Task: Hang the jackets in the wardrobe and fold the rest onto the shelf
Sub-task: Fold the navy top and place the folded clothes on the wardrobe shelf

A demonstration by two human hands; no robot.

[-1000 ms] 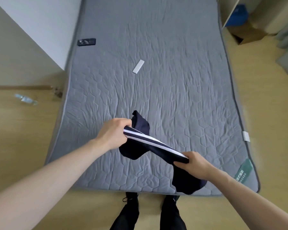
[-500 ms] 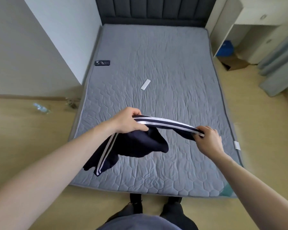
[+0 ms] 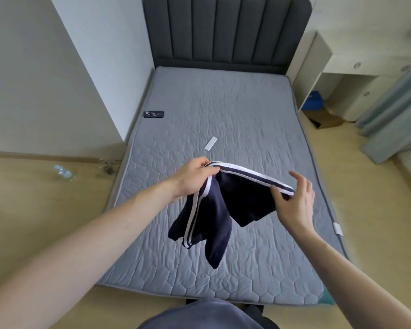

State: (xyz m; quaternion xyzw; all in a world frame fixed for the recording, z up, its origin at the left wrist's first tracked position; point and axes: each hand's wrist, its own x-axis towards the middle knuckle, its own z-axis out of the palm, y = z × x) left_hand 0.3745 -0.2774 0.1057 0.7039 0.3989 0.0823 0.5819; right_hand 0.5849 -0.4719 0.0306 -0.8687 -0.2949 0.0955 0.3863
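Navy cloth with white side stripes (image 3: 226,207) is hanging in the middle of the frame, above the grey mattress (image 3: 247,119), and it is not touching the bed at all. Half a second ago both hands were gripping the striped edge; now this is changing. The left hand (image 3: 192,179) is still pinching the stripe at the centre, with thumb and fingers pressed together on the fabric. The right hand (image 3: 297,198), at the right of centre, is opening: its fingers are spreading upward, and only the thumb side is still touching the end of the stripe, so this grip is loosening. I cannot tell if the thumb is still pressing the cloth or only resting under it.

The garment is also dropping lower than before: two dark parts are now hanging down freely toward the lower middle of the frame. It is looking like shorts or small trousers rather than a jacket, but this is only my judgement.

For the task this is meaning that the person is probably re-gripping to find the right edge before folding. The fold is not yet started, and no wardrobe shelf is showing here.

On the mattress a small white strip (image 3: 210,143) and a dark flat device (image 3: 153,114) at the left edge are lying well apart from the hands.
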